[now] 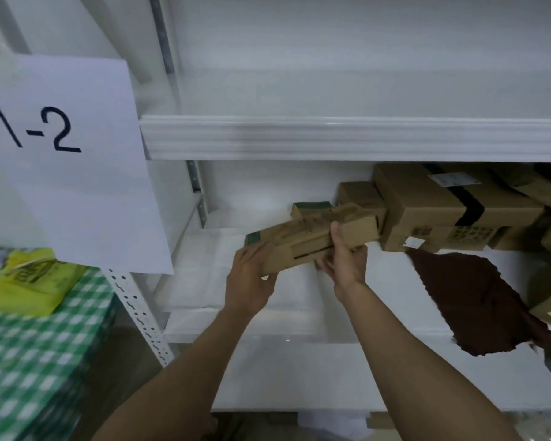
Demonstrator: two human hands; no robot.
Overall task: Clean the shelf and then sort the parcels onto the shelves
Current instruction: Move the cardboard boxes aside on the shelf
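Gripping a long cardboard box (pixel 315 241) at both ends, the person holds it tilted just above the white shelf (pixel 236 316), to the left of the brown cloth (pixel 477 300). The left hand (pixel 252 276) curls round the lower, green-marked end, farthest from the cloth. The right hand (pixel 345 265), nearer the cloth, clamps the box with the thumb across its front face and the fingers tucked beneath.

The cloth lies spread flat on the shelf, and its near corner hangs over the front edge. Behind the cloth and above it, a pile of boxes (pixel 442 205) fills the back of the shelf; the raised end of the held box sits just beside the pile's left edge, though whether they touch cannot be told. Left of the cloth, past the hands, the shelf surface runs bare to the side wall.

Above the cloth, the ribbed front lip of the upper shelf (pixel 331 138) limits the headroom. Far left of the cloth a paper sign (pixel 67 160) reading "1-2" hangs over a perforated post (pixel 137 310). Below the sign, a yellow bag (pixel 29 281) rests on a green checked cloth (pixel 29 361).
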